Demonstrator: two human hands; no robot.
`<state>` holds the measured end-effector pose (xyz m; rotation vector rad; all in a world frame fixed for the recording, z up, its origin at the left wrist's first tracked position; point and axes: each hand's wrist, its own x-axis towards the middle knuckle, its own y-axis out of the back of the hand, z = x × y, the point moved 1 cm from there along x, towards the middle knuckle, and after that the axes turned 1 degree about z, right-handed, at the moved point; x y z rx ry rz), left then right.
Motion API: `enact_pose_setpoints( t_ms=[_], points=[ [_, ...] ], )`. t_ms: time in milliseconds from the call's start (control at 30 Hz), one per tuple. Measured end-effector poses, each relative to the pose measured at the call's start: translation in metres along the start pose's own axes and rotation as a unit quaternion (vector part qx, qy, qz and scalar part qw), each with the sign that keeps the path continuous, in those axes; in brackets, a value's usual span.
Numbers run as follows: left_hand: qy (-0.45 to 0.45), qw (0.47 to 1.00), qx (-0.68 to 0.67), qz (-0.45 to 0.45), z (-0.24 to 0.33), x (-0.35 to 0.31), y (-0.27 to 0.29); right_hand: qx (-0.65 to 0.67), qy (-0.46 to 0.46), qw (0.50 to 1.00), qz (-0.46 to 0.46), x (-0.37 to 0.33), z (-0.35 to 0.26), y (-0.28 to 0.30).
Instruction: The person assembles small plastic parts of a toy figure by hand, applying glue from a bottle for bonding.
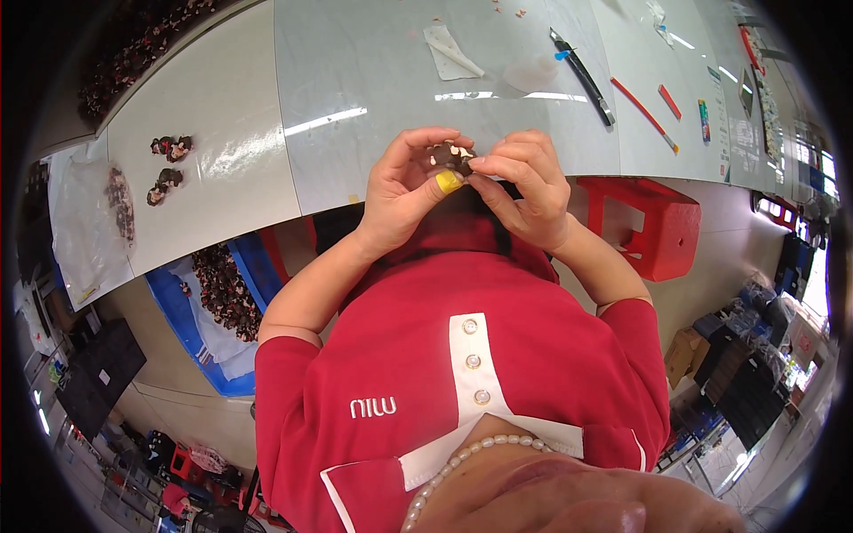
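Observation:
A small dark-brown figurine [450, 157] with pale pink and cream patches is held up at the table's near edge. My left hand [404, 191] closes around its left side, with yellow tape wrapped on the thumb. From the other side, my right hand [526, 182] pinches the figurine's right edge between thumb and fingers. Whether a tiny part sits between those right fingertips I cannot tell. Two similar brown pieces, a far figurine [171, 147] and a near figurine [165, 186], lie on the table to the left.
Beyond my hands lie a crumpled white sheet [451, 55], a black utility knife [582, 75] and a thin red brush [643, 114]. A blue crate [167, 306] of brown pieces stands below left, near a plastic bag [82, 222]. A red stool [653, 233] is at right.

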<state>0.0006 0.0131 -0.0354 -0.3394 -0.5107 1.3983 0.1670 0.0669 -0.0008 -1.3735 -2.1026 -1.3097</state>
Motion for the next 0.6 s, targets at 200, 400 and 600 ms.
enact_pose_setpoints(
  t_ms=[200,400,600],
  points=[
    [0.045,0.997,-0.048,0.035,0.006,0.001,-0.007,0.022,-0.030,0.999,-0.015,0.003,-0.002,0.003],
    [0.140,0.979,-0.145,0.030,0.009,0.000,-0.003,0.109,-0.159,0.979,-0.064,0.009,-0.003,0.011],
    [0.180,0.972,-0.146,0.022,0.008,-0.001,-0.003,0.119,-0.115,0.981,-0.106,0.004,0.003,0.012]
  ],
)
